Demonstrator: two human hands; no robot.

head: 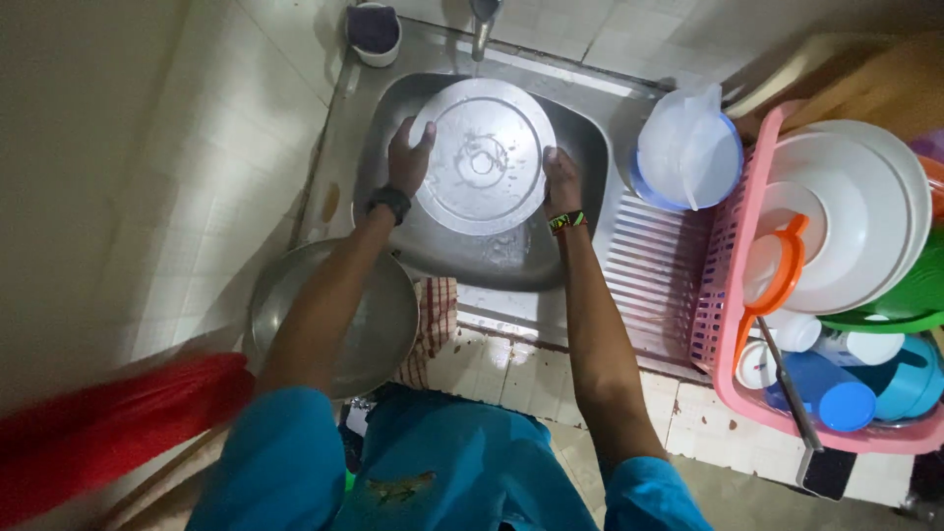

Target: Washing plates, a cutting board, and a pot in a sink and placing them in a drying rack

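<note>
sink (590,147), round tray (482,155) between fingers (418,138)

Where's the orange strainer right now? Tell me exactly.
In the head view, the orange strainer sits on the person's right, in the pink dish rack, leaning against the white plates above the blue cup.

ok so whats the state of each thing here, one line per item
round metal plate: wet, tilted up over the sink, gripped at both edges
left hand: gripping the plate's left edge
right hand: gripping the plate's right edge
sink: wet
tap: no running water visible
metal bowl: upright on the counter, partly hidden by the left arm
pink dish rack: full
clear jug: on its side
</note>
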